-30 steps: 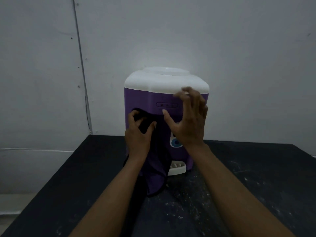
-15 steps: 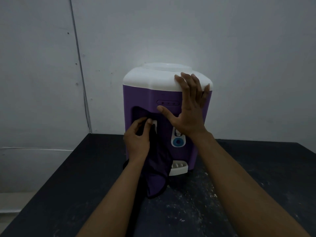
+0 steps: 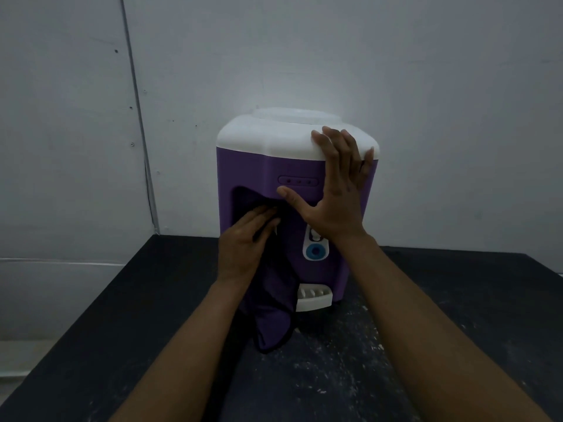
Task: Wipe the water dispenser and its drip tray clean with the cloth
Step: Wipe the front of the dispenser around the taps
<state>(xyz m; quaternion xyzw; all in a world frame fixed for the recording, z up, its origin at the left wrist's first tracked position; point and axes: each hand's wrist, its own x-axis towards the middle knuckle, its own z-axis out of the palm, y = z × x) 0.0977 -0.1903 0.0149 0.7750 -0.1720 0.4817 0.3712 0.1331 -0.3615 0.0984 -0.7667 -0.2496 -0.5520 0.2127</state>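
I am in a plain, bare indoor room under dim light. Whether it belongs to a home or a workplace I cannot tell. In front of me is a pale grey wall [image 3: 426, 86] made of flat panels, with a vertical seam [image 3: 137, 117] down its left part and small screw heads [image 3: 131, 144] beside that seam. Against the wall stands a black table [image 3: 457, 300], its matte top scuffed and dusted with white flecks [image 3: 344, 354]. On it, close to the wall, sits a small countertop water dispenser [image 3: 253, 172], purple with a white top. That appliance suggests a pantry or utility corner.
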